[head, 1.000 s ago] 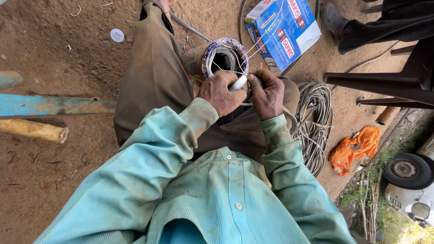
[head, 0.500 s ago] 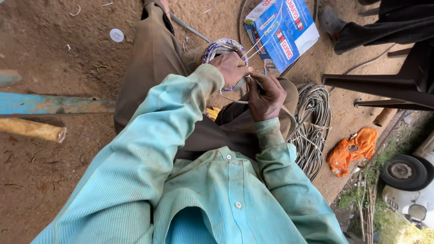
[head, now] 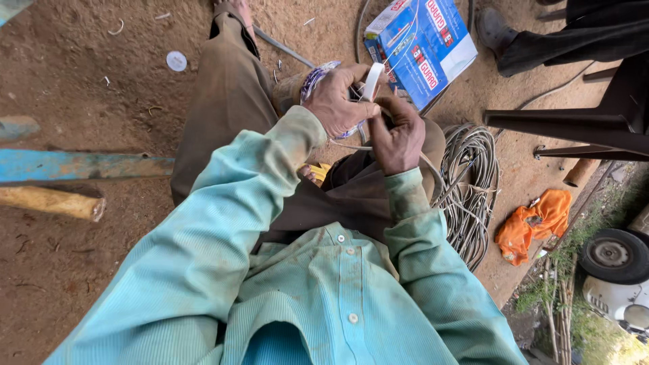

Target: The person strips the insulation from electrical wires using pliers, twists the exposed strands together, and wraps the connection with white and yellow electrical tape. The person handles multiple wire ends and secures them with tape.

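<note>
Tape roll (head: 371, 81), white, sits pinched in the left hand (head: 336, 101) above the lap, against a small wire coil (head: 318, 76). Right hand (head: 397, 132) is closed on thin wire just beside it. Blue box (head: 422, 47) lies beyond; grey cable coil (head: 470, 189) rests right.

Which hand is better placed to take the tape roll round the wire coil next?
Left, probably. The left hand pinches the white tape roll right at the wire coil, while the right hand is closed on the coil's strands, steadying them.
</note>
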